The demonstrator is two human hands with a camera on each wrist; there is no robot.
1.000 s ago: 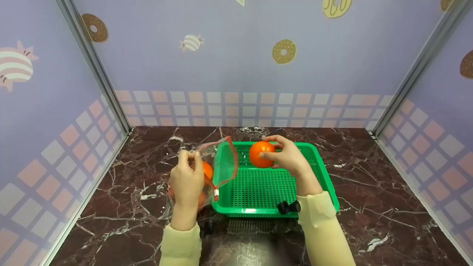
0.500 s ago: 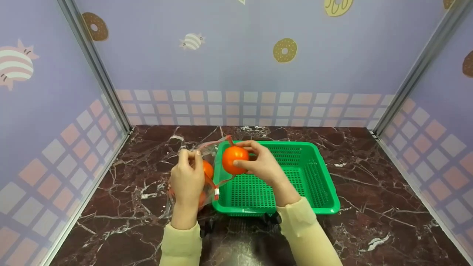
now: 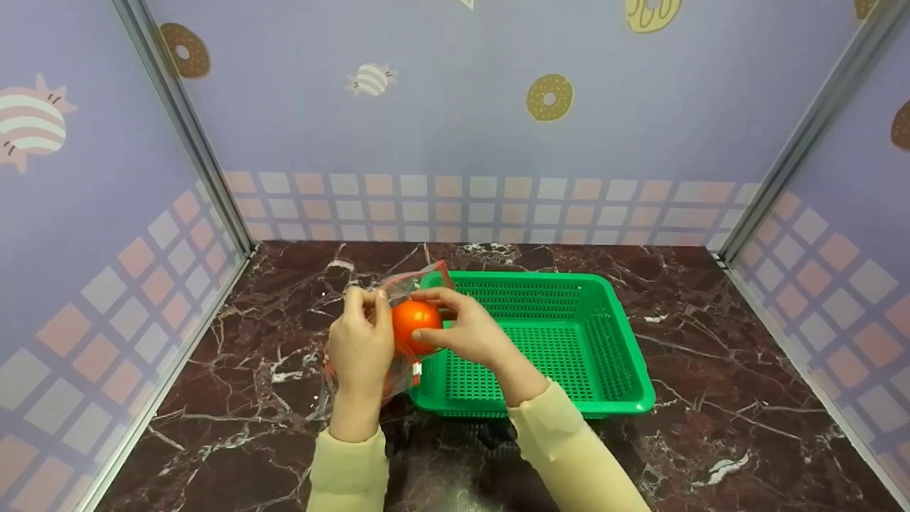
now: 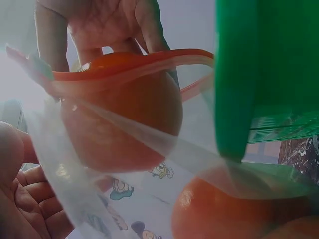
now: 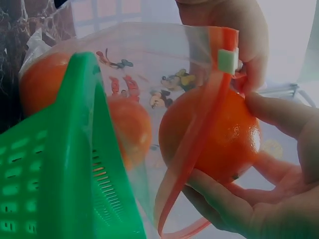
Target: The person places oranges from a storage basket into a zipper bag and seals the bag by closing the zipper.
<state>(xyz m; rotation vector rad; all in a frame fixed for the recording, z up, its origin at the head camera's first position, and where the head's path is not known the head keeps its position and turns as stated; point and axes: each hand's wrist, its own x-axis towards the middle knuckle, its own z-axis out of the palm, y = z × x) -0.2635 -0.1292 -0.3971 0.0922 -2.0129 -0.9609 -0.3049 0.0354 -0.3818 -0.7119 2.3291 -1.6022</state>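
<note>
My left hand (image 3: 361, 348) pinches the rim of a clear zip bag (image 5: 187, 59) with an orange-red edge and a white slider (image 5: 228, 60). Between the thumb and fingers of my right hand (image 3: 473, 331) is an orange (image 3: 417, 320). That fruit sits at the bag's mouth, partly inside it, as the right wrist view shows. Other oranges (image 4: 224, 209) lie deeper in the bag, seen through the film. Cartoon figures are printed on the plastic. In the head view my left hand hides much of the bag.
A green plastic basket (image 3: 625, 341) with perforated walls stands right of the bag, its left rim close against the film. Underneath is a dark red marbled tabletop (image 3: 249, 455). Patterned lilac panels (image 3: 455, 128) rise at the back and both sides.
My right hand has carried the orange leftward, from over the basket into the bag's opening. The left hand keeps its grip on the bag in the same place.
</note>
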